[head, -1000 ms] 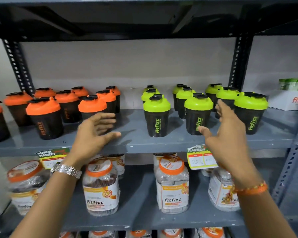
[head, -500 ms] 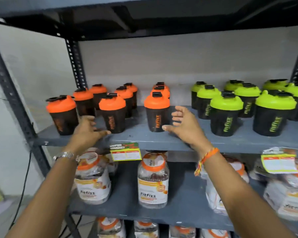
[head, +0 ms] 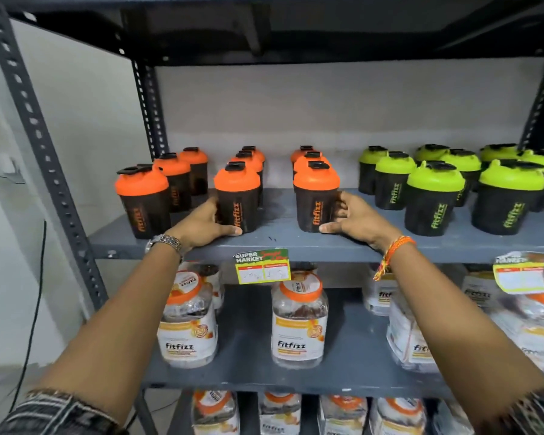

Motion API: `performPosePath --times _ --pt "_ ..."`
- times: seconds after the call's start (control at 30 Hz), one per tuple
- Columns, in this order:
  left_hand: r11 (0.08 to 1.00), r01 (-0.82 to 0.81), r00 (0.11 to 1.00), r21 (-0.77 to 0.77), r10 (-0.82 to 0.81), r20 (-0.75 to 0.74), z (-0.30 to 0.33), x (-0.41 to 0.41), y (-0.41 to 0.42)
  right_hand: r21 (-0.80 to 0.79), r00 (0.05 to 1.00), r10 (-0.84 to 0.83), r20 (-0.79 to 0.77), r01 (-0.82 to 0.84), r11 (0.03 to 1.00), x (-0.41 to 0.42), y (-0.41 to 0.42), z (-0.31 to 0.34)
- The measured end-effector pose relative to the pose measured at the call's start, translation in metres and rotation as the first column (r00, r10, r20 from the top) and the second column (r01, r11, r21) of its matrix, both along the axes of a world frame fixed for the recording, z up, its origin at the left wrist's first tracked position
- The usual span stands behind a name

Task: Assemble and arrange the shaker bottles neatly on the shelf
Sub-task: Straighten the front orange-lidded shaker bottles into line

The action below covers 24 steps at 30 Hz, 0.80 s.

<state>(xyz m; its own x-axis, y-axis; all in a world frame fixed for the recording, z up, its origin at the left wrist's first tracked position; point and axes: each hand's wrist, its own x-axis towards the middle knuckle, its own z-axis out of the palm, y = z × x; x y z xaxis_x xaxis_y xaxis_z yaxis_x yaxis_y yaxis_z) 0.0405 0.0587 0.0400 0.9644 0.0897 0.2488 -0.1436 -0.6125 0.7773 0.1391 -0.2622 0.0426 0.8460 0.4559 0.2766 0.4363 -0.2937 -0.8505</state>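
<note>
Two hands reach onto the grey shelf, each at a front orange-lidded shaker. Furthest left, one orange-lidded bottle stands at the front of its column, untouched, with two more behind it. Next, the left hand, a metal watch at its wrist, is partly open and cupped against the left side of the middle front shaker; its thumb lies along the shelf at the bottle's base, and the fingers disappear behind the bottle, so whether they truly grip it cannot be told for sure. That shaker stands upright, heading a column of orange lids. Below the shelf edge hangs a yellow price tag. Further right, the right front shaker also stands upright, and the right hand wraps loosely round its right side, thumb at the base, fingers curled against the dark wall. An orange thread band circles that wrist. Beyond it, green-lidded shakers stand in columns, well apart from both hands. Clear jars with orange lids fill the shelf beneath.
</note>
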Motion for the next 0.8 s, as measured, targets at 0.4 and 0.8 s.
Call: performPosePath --times 0.4,0.8 --pt "0.992 -0.091 0.996 0.089 0.089 0.025 -0.006 -0.009 -0.002 -0.015 1.000 -0.020 -0.001 0.020 1.000 -0.011 -0.005 0.001" --pt "0.991 -0.092 0.995 0.097 0.095 -0.026 -0.001 -0.014 -0.007 -0.015 0.999 -0.025 -0.026 0.024 1.000 -0.008 -0.008 0.001"
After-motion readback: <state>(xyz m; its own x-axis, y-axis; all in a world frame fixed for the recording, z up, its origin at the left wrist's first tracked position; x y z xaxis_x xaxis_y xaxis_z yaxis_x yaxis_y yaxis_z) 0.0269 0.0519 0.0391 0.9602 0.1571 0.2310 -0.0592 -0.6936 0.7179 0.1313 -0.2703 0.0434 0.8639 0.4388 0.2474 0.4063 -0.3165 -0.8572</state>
